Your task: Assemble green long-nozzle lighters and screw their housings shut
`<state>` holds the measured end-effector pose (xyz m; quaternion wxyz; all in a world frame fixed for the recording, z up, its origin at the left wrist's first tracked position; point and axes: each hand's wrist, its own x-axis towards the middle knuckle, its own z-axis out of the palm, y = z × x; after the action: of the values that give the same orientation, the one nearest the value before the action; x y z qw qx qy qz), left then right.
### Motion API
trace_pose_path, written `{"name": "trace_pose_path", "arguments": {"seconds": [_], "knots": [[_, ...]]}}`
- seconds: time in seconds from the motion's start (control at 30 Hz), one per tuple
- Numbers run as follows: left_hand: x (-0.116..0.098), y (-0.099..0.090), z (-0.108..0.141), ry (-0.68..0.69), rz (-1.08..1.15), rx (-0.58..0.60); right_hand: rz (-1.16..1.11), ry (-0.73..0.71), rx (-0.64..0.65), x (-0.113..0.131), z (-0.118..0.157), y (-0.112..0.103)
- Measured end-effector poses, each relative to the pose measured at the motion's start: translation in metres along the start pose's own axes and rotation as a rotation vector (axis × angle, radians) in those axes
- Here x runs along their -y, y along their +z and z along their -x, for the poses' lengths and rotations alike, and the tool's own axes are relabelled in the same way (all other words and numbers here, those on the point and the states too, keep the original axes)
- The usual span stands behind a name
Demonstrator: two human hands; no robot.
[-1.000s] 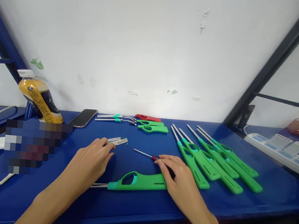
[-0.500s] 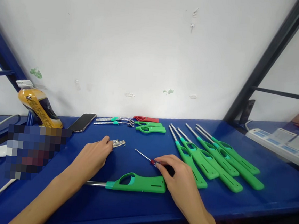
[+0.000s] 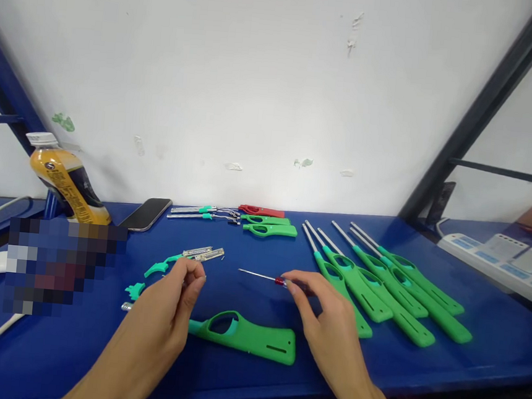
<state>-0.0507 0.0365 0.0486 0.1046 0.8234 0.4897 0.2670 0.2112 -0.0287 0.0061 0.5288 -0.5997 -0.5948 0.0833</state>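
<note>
While the right hand (image 3: 325,316) grips the screwdriver (image 3: 279,281), the left hand's (image 3: 155,320) fingers close together, whether on anything I cannot tell. Between them on the tabletop (image 3: 231,383), the nearest green lighter (image 3: 260,340) looks light, stiff and smooth, best held by its broad end.

six long green plastic lighters with silver metal tubes (image 3: 369,298) fan out right of centre, and one matching green plastic lighter (image 3: 258,341) at lower centre makes seven. at mid-frame there are three handle-shaped plastic casings, one red casing (image 3: 271,212) and two green casings (image 3: 277,230), plus one thin screwdriver with a red-and-clear handle (image 3: 280,281); the thin silver metal strips (image 3: 208,254) overlap too closely to count. towards the left there are one black-screened flat phone (image 3: 147,214), one yellow-and-black bottle with a white cap (image 3: 71,185), and at least two small turquoise plastic pieces (image 3: 156,269).
</note>
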Motion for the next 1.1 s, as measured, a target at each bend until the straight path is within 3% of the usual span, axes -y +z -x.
{"name": "trace_pose_path", "arguments": {"seconds": [0.13,0.37,0.53,0.77,1.1], "knots": [[-0.018,0.01,0.015,-0.099,0.468,-0.044,-0.088,-0.016,-0.028,0.008,0.0,-0.003],[-0.038,0.012,0.018,-0.338,0.887,-0.124,-0.37,-0.087,-0.012,0.029,0.003,-0.002],[-0.03,0.01,0.009,-0.401,1.031,-0.139,-0.312,-0.135,0.0,0.025,0.01,-0.004],[-0.003,0.024,0.002,-0.375,1.305,-0.07,-0.264,-0.126,-0.049,0.016,0.012,-0.003],[-0.014,0.025,0.002,-0.414,1.338,-0.138,-0.231,-0.091,-0.072,0.018,0.013,-0.005]]}}
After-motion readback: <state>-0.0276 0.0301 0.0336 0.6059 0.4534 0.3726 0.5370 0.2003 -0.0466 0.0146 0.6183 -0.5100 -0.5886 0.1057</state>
